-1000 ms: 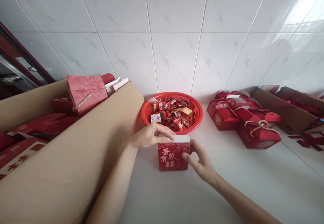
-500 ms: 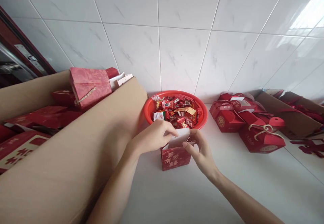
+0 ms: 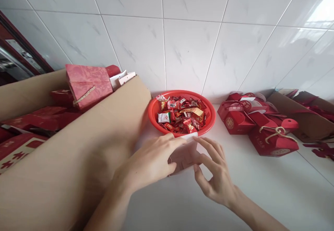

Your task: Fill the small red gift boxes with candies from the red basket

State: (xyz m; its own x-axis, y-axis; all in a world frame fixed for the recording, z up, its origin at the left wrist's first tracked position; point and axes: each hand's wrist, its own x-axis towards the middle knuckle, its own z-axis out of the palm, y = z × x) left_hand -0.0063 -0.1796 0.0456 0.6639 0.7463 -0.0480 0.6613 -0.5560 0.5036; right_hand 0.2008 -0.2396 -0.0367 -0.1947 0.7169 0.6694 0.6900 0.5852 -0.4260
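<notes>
A small box (image 3: 182,156) stands upright on the white surface just in front of a red plastic basket (image 3: 150,119). Its inner face looks pale and its white top flap (image 3: 190,137) is raised toward the basket. My left hand (image 3: 151,159) holds its left side, index finger along the flap and thumb at the near edge. On the other side, my right hand (image 3: 217,170) has its fingertips on the flap corner and right side, thumb bent near the front edge. Wrapped candies (image 3: 180,114), mostly red, fill the basket.
At the left stands a big cardboard carton (image 3: 114,119) holding red boxes and a pink box (image 3: 88,83) with a rope handle. Several closed red boxes (image 3: 273,137) sit to the right, beside another carton (image 3: 292,119) with red items. Behind is a tiled wall (image 3: 190,53).
The small box's printed red front no longer shows; its pale inside faces me now. My left hand has come lower and nearer, and the fingers of my right hand are more spread. The view has shifted slightly.
</notes>
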